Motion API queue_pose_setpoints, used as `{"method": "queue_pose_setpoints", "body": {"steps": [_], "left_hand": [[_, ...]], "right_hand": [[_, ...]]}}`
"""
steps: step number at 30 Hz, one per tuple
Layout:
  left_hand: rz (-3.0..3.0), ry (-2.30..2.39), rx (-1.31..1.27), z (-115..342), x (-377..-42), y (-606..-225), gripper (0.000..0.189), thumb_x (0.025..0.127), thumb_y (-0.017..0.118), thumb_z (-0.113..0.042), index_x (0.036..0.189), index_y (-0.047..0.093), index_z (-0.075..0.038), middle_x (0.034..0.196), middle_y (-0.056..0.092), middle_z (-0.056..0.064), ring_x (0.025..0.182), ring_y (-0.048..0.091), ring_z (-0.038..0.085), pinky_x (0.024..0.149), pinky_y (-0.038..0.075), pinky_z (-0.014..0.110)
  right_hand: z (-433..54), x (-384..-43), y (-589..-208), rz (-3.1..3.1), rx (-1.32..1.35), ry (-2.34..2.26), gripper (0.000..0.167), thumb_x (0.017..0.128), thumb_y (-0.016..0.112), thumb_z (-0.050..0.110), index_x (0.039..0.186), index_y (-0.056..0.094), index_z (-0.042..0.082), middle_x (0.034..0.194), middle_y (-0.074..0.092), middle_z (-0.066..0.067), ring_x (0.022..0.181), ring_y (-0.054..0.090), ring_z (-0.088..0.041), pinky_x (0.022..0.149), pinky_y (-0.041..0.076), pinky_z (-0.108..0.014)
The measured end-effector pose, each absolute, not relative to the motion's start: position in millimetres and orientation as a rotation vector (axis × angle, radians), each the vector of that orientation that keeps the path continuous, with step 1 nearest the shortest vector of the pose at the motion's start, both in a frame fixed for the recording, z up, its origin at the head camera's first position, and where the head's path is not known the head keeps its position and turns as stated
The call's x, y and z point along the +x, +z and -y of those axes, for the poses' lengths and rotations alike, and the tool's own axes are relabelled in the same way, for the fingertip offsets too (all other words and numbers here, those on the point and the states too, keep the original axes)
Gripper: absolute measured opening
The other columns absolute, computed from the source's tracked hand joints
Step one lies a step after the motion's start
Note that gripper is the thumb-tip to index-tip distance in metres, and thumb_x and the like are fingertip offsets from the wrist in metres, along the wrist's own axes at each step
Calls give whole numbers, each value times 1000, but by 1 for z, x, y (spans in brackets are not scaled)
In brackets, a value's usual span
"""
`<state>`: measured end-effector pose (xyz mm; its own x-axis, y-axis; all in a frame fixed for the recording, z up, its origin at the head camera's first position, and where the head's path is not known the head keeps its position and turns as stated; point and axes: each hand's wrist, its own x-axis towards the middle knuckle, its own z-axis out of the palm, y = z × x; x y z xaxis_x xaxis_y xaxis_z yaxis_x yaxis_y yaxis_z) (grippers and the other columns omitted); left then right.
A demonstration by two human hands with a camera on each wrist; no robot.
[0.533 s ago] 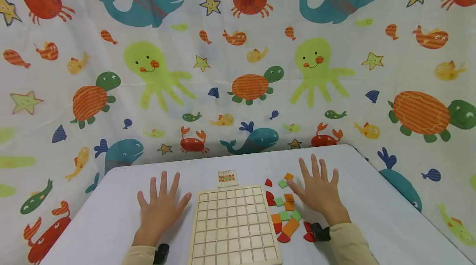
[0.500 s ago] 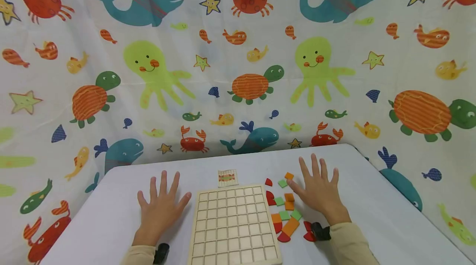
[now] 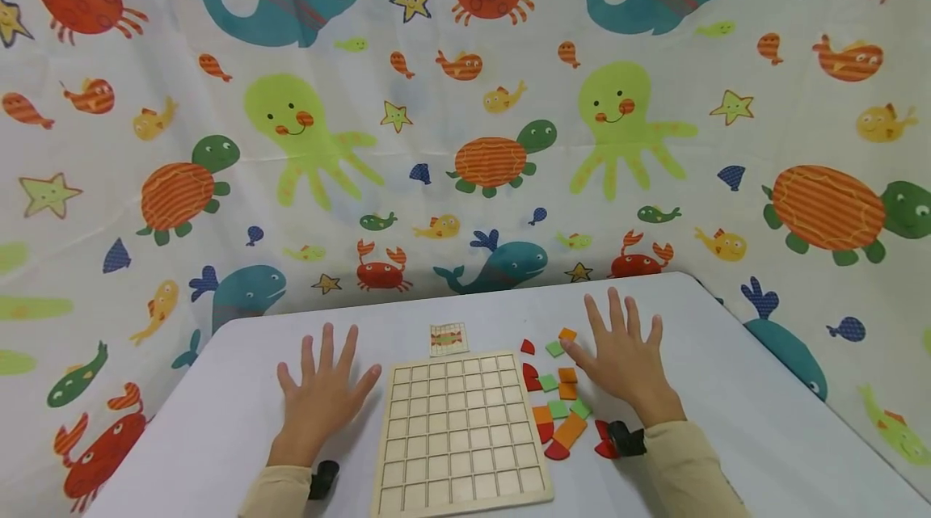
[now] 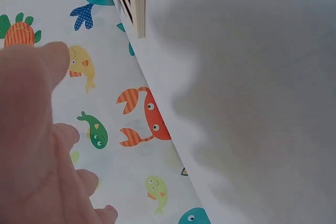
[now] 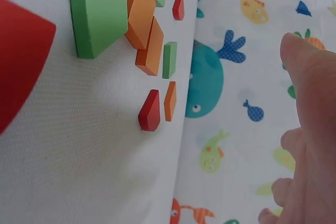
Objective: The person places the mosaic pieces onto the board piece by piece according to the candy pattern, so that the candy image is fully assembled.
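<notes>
Wooden grid board (image 3: 461, 429) between left hand (image 3: 322, 401) and right hand (image 3: 627, 360), each grip splayed wide, backs upward.

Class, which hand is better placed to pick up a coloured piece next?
Probably the right hand: it's beside the coloured pieces, while the wooden board lies between them and the left hand.

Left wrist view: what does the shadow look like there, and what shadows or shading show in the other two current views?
Left wrist view: a broad, soft-edged, scalloped shadow greys the flat white tabletop; right wrist view: diffuse shading lies below the small, flat-sided red block; head view: mostly even light, a faint shadow left of the pale wooden grid board.
</notes>
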<state>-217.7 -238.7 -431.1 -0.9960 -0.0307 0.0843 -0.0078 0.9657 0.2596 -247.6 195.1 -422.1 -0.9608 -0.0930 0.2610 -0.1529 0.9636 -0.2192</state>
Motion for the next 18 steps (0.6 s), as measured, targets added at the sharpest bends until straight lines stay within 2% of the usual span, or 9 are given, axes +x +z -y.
{"method": "queue_pose_setpoints", "body": {"steps": [9, 18], "left_hand": [[3001, -413, -20, 234, -209, -420, 89, 107, 57, -56, 172, 18, -9, 175, -3, 28, 157, -10, 57, 113, -11, 84], [2914, -364, -215, 230, -183, -403, 99, 99, 67, -63, 171, 24, -12, 176, 7, 25, 159, 0, 54, 114, -2, 84]], "right_hand": [[-193, -249, -418, 2895, 187, 363, 93, 101, 68, 54, 167, 29, 2, 172, 12, -34, 155, 10, -59, 116, 1, -84], [-196, -249, -412, 2900, 185, 408, 93, 101, 66, 55, 168, 27, 3, 172, 8, -34, 155, 8, -59, 116, -2, -83]]}}
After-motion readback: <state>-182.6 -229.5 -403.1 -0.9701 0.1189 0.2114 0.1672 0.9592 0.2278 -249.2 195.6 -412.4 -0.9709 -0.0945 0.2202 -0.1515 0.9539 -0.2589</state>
